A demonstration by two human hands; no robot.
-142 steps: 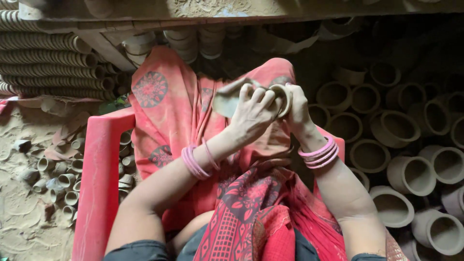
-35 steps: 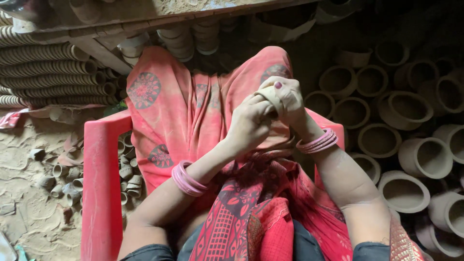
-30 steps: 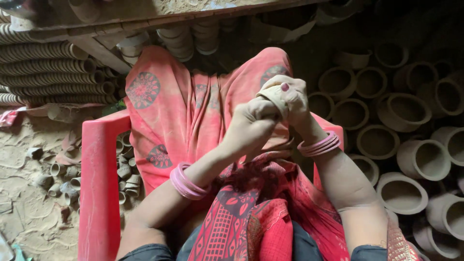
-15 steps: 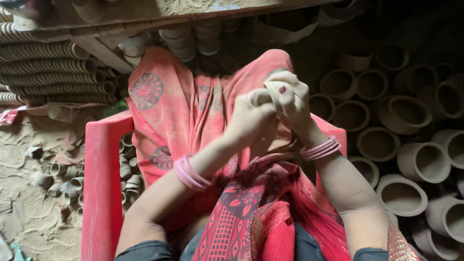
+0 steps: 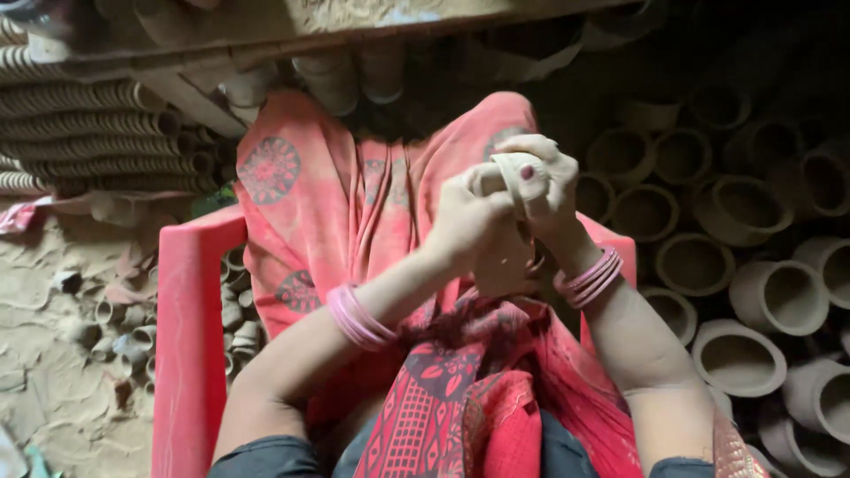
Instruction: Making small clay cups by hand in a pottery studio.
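Observation:
My left hand (image 5: pixel 465 212) and my right hand (image 5: pixel 542 181) are pressed together above my lap, both closed on a small pale clay piece (image 5: pixel 512 173) that shows between the fingers. The right thumb lies across its top; most of the piece is hidden by my fingers, so its shape is unclear. Pink bangles (image 5: pixel 359 316) ring my left wrist and more bangles (image 5: pixel 591 277) ring the right. Under my hands lies red and orange patterned cloth (image 5: pixel 336 204) draped over my legs.
A red plastic chair (image 5: pixel 188 345) frames my lap. Several unfired clay pots (image 5: pixel 739 354) stand packed together on the right. Stacked clay cups (image 5: pixel 84 133) lie in rows at upper left, small clay cups (image 5: pixel 124 327) are scattered on the sandy floor at left.
My hands stay joined on the clay piece, shifting only slightly as the fingers work it. Compared with the oldest frame, the wider clay rim then visible is now folded inside my grip.

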